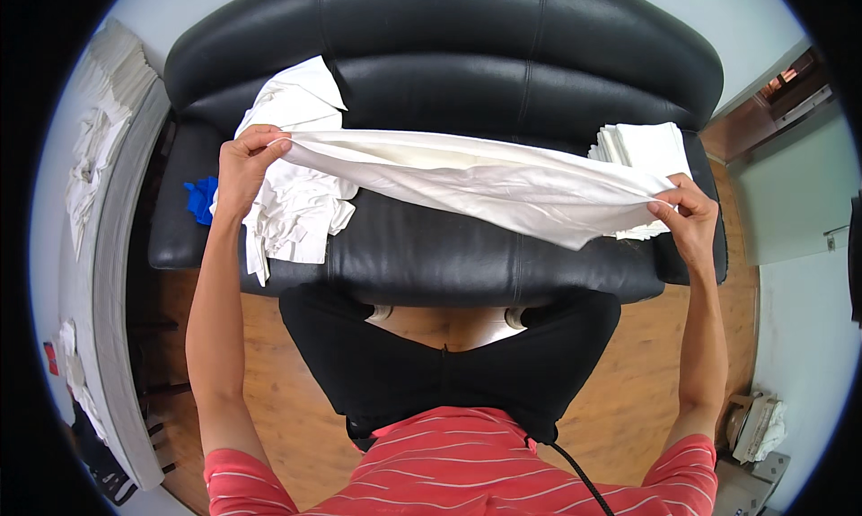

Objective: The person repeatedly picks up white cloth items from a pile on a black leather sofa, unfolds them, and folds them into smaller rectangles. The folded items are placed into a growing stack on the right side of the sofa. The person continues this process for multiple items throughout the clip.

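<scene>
A white cloth hangs stretched between my two hands above the seat of a black leather sofa. My left hand pinches its left end between thumb and fingers, in front of a loose pile of white cloths on the sofa. At the other end, my right hand grips the cloth's edge, close to a stack of folded white cloths. The held cloth sags in the middle, its lower edge dipping to a point on the right. It partly covers the folded stack.
A blue cloth lies beside the loose pile. Along the left runs a long white table bearing stacked and crumpled white cloths. On the right are a glass door and, lower down, several items by the wall. The floor is wooden.
</scene>
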The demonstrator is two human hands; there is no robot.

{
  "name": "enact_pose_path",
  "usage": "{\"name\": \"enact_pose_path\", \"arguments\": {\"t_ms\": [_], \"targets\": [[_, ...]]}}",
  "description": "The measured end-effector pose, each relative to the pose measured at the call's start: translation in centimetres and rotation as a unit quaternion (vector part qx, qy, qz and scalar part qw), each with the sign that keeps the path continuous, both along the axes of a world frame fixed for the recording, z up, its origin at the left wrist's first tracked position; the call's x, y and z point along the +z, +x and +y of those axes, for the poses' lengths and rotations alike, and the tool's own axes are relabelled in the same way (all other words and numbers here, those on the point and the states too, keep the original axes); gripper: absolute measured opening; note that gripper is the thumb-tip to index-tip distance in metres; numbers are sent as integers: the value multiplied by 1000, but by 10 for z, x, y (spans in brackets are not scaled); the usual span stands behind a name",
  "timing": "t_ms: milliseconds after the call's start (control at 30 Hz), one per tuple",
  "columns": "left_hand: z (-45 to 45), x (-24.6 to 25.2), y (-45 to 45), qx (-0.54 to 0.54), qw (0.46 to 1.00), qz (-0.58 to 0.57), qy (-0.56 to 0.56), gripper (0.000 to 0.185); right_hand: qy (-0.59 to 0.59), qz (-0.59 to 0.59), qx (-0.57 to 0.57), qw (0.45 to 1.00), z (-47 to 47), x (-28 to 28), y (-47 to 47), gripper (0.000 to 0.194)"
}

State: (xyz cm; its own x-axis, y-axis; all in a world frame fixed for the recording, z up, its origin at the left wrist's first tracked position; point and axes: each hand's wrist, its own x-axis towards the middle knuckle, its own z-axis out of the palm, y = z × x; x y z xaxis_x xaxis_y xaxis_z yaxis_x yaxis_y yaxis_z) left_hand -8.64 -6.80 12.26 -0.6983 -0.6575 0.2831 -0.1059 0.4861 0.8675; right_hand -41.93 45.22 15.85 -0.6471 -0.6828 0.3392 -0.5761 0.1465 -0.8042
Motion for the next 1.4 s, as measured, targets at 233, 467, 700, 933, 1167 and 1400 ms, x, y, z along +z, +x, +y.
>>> {"name": "enact_pose_path", "arguments": {"t_ms": [233, 467, 700, 933, 1167, 1400], "targets": [[11, 24, 13, 22, 1000, 7, 7, 11, -89, 97, -77, 988, 25, 23, 24, 9], [31, 3, -1, 11, 997, 69, 25, 12, -58, 64, -155, 984, 23, 6, -3, 16], [23, -26, -11, -32, 995, 17, 96, 42, -19, 88, -172, 981, 18, -6, -23, 17], [-5, -21, -85, 11, 978, -70, -195, 16, 50, 157, -187, 969, -39, -11, -97, 17], [7, 12, -71, 65, 925, 117, -356, 9, -23, 237, -234, 943, 1, 23, -70, 19], [48, -198, -22, 28, 976, -13, -216, 25, 74, 147, -110, 980, 29, -161, 1, 13]]}}
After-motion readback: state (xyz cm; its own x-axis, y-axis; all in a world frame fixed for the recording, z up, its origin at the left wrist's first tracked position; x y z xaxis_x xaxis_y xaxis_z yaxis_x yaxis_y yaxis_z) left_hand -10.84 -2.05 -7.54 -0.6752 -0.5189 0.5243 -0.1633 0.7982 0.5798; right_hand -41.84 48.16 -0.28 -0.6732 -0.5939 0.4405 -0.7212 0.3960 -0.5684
